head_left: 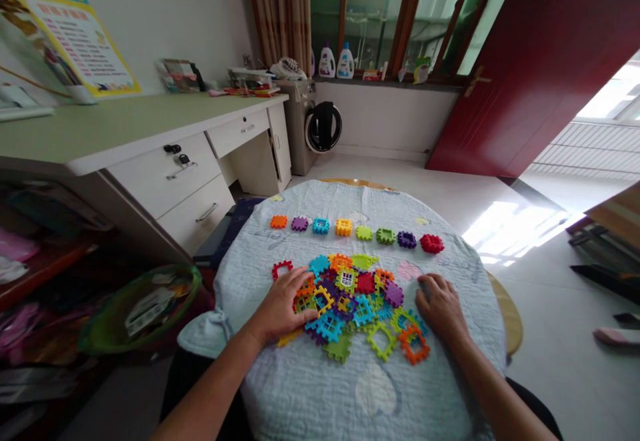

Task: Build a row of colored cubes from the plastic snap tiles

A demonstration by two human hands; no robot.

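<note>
1. Currently, both hands are at a round desk (511,321) spread with a pale blue cloth (305,394), on either side of a heap of colourful interlocking pieces (345,301).
2. The left hand (286,298) lies over the heap's left edge, thumb and fingers spread apart around some pieces – loose rather than clenched.
3. A red frame piece (283,268) sits just beyond its fingers, and a yellow piece (290,338) shows below the palm.
4. The right hand (443,306) rests on the cloth just right of the heap, its fingers relaxed and slightly bent, with no piece visible in it.
5. Nearest to it are an orange frame piece (414,345) and, farther left, a lime frame piece (381,341), both at the heap's near right edge.
6. Beyond the heap runs a row of eight small groups – orange, purple, blue, yellow, lime, green, dark purple and red (432,244) – spaced well apart from one another.
</note>
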